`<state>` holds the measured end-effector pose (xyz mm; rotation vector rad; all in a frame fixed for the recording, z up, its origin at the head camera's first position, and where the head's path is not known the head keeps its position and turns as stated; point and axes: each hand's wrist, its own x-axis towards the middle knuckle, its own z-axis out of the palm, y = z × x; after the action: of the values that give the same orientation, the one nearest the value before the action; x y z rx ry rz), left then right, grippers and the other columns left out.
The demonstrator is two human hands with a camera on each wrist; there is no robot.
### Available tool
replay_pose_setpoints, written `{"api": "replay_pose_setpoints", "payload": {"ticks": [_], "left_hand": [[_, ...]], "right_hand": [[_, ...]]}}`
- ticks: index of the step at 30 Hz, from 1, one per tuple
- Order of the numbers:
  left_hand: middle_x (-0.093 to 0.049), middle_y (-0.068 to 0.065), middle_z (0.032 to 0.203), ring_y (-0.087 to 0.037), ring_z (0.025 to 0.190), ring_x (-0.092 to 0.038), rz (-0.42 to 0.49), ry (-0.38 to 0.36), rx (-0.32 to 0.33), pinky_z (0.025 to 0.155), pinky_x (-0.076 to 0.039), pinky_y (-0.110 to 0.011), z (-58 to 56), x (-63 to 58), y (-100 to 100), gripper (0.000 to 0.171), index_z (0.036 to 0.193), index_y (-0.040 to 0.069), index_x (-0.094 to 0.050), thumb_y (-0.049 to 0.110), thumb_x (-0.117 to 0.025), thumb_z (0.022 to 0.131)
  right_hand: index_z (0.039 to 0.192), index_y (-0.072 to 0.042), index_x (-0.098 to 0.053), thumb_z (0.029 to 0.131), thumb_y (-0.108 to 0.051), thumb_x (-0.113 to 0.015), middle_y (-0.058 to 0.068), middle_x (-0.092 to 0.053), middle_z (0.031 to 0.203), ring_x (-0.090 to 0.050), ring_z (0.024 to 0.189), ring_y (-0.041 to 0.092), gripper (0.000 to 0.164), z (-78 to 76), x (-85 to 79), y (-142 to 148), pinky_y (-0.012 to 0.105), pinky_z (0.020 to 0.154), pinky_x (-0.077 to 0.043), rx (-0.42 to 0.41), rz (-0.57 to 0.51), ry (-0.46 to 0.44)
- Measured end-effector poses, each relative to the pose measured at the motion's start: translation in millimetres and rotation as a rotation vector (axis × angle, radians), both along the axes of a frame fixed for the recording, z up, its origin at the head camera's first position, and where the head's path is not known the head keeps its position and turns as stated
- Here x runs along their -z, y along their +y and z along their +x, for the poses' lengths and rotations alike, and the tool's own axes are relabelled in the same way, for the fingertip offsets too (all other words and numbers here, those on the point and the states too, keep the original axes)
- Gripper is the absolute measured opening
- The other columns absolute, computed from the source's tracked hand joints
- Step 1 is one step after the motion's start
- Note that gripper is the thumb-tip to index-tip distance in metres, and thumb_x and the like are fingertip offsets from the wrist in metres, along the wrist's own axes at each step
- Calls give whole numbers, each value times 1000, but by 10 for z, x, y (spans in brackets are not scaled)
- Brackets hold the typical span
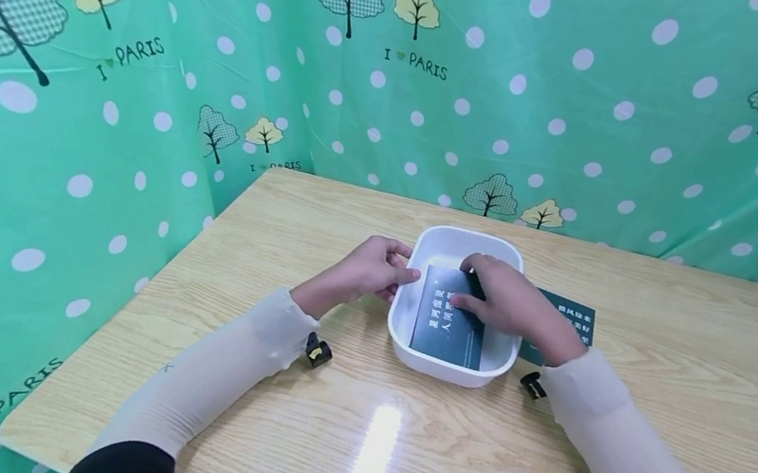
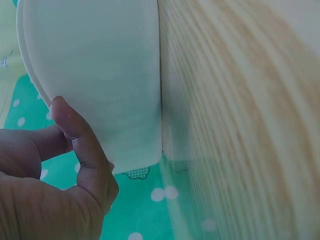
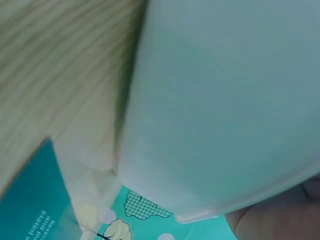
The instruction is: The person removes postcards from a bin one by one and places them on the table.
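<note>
Left of the frame's centre, the left hand (image 1: 376, 270) comes in from the lower left, its thumb and fingers closed on the rim of the white tub (image 1: 439, 368); the tub looks light, stiff and smooth, best steadied by that rim. Inside it, at centre, lies a dark card (image 1: 448, 337) with white lettering, probably light, thin, a bit slick and easily creased, so pinch it by an edge. The right hand (image 1: 509, 297) reaches in from the right, palm down, thumb and fingers seemingly pinching the card's upper right. Beyond, a second card (image 1: 577, 322) lies partly under that forearm.
</note>
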<state>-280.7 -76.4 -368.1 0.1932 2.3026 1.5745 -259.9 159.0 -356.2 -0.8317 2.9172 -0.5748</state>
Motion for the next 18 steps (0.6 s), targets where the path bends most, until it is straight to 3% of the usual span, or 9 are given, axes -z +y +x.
{"api": "replay_pose_setpoints", "payload": {"ticks": [8,18], "left_hand": [[-60,-10,88,-18,60,-60,-9,-1,-17,53,-57,-32,9,1,20,41,127,3,-53,12,-70,91],[-60,-9,86,-18,60,-60,-23,6,-17,57,-58,-35,7,11,14,44,130,4,-52,15,-71,91]], "right_hand": [[122,-1,-49,102,-13,-52,11,-57,108,-57,92,22,23,81,-146,11,39,81,-55,-34,-94,35],[118,-1,-51,102,-1,-45,10,-57,105,-53,89,22,17,194,-321,9,35,76,-52,-40,-144,87]]}}
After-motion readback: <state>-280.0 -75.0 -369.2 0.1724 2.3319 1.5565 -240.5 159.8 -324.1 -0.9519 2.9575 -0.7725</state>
